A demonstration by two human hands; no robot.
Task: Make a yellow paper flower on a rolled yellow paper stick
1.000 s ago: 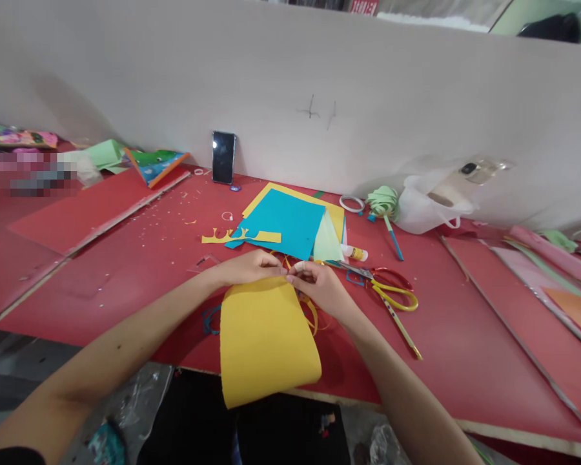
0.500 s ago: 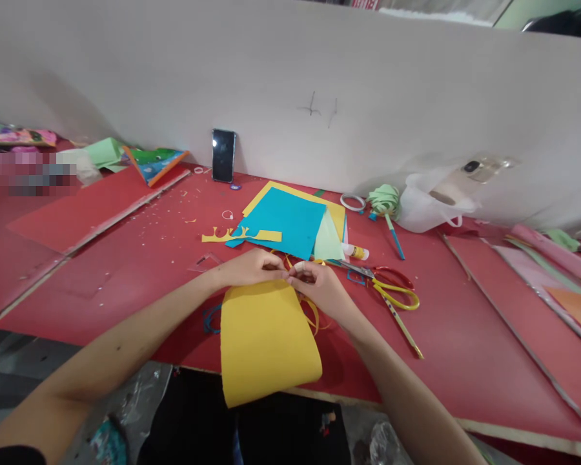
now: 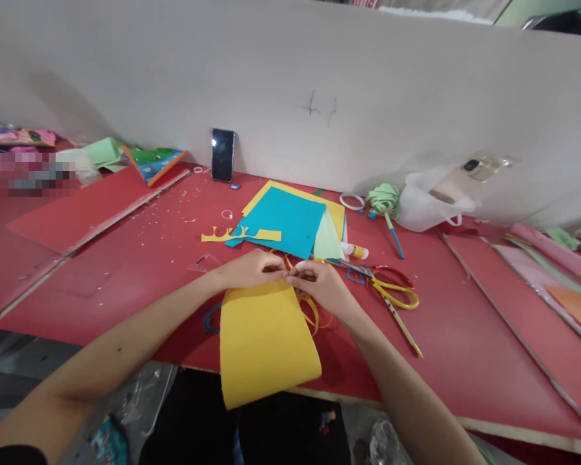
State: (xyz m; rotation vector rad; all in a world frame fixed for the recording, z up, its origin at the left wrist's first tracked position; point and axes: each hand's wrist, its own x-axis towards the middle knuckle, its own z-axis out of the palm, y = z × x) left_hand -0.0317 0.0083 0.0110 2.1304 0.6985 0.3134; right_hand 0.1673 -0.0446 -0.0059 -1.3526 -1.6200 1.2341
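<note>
A sheet of yellow paper (image 3: pixel 266 342) curls down over the near table edge, with its far edge pinched between the fingers of both hands. My left hand (image 3: pixel 255 267) is closed on that edge from the left. Close against it, my right hand (image 3: pixel 319 282) grips the same edge, fingertips touching or nearly so. Thin yellow paper strips (image 3: pixel 312 314) lie under and beside the right hand. Blue paper strips (image 3: pixel 212 318) poke out left of the sheet. Just right of my right hand are scissors (image 3: pixel 392 287) with red and yellow handles, beside a pencil (image 3: pixel 405 332).
Blue paper (image 3: pixel 290 216) lies on yellow sheets beyond my hands, a cut yellow scrap (image 3: pixel 242 236) across its corner. A glue stick (image 3: pixel 356 250), tape roll (image 3: pixel 352 201) and green paper flower (image 3: pixel 384 199) are to the right. A phone (image 3: pixel 223 155) leans on the wall.
</note>
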